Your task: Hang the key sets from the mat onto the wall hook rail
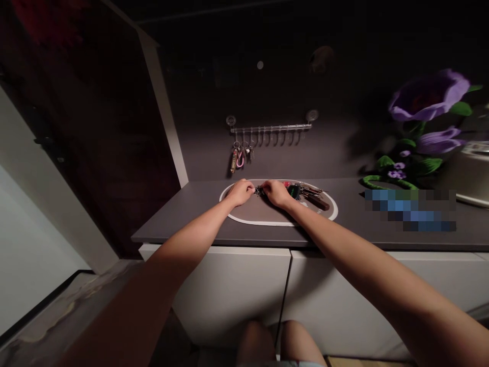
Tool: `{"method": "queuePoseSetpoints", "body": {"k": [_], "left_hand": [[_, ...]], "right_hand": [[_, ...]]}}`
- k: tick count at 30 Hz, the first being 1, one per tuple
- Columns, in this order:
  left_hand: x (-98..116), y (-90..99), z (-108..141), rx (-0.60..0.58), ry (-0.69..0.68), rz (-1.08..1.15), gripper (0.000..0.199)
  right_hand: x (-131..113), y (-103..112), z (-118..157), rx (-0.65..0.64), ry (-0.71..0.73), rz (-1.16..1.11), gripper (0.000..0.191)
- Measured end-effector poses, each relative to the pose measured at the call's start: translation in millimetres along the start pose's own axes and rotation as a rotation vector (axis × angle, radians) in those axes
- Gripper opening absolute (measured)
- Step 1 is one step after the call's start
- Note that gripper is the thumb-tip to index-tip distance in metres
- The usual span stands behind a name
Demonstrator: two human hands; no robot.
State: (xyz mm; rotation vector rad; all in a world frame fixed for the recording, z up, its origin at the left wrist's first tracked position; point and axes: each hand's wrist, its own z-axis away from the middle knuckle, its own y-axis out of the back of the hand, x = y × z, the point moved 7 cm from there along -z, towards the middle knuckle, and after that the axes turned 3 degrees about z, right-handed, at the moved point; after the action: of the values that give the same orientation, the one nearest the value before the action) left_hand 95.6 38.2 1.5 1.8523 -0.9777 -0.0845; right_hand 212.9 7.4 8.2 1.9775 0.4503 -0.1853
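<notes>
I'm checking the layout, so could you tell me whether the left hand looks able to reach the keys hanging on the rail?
Probably yes: the left hand is at the oval mat, and the keys hang on the rail above, with nothing visible between.

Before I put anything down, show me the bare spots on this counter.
Free: counter left of the mat, and between mat and flowers; the mat's near middle. Crowded: the mat's right side, with keys, and its far side, at left hand and right hand.
</notes>
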Motion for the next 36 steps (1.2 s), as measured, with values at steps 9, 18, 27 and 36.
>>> {"method": "queuePoseSetpoints", "body": {"k": [9, 18, 27, 36], "left_hand": [[0.4, 2.0, 0.5, 0.025, -0.001, 0.065, 0.012], [14.6, 9.2, 3.8, 0.04, -0.135, 0.09, 0.013], [18.1, 22.7, 2.8, 0.166, -0.141, 0.169, 0.013], [19.9, 30.6, 4.1, 0.254, -0.105, 0.342, 0.012]], "right_hand": [[-0.8, -1.4, -0.6, -0.03, -0.02, -0.007, 0.026], [-6.8, -0.2, -1.2, -0.005, 0.077, -0.066, 0.021], [-5.2, 2.5, -0.6, 0.054, 0.109, -0.402, 0.015], [-4.2, -3.9, -2.6, -0.035, 0.028, -0.872, 0.023]]}}
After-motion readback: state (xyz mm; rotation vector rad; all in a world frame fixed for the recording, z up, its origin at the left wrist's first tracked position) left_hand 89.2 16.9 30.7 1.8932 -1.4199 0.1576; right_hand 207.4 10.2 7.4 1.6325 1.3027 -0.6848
